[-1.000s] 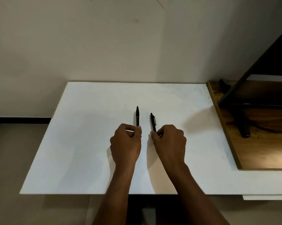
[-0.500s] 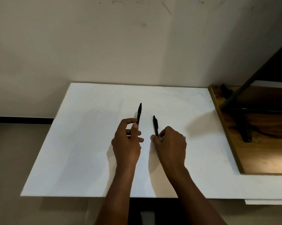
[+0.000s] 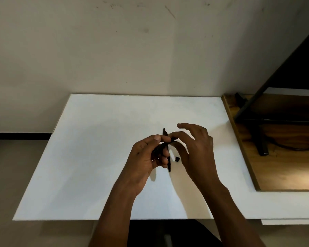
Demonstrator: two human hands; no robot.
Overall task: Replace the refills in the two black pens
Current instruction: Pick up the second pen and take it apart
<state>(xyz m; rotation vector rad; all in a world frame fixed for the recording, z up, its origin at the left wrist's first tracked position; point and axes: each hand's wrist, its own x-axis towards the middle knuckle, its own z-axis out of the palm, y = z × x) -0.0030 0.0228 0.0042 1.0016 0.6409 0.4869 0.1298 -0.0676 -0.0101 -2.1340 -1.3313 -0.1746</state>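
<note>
I see two bare hands meeting above the middle of a white tabletop [image 3: 89, 157], viewed from the head camera looking down. The left hand [image 3: 146, 157] curls its grip around a black pen [image 3: 159, 148], thumb pressed on top, holding it tilted with its far end pointing up and right. The right hand [image 3: 194, 148] pinches that far end between thumb and forefinger, its other fingers spread loosely. A second black pen [image 3: 168, 161] lies on the tabletop between the hands, running away from me, partly hidden behind the left fingers. A small black piece [image 3: 177, 159] sits just beside it, near the right palm. A wooden surface [image 3: 283, 172] adjoins the tabletop on the right.
</note>
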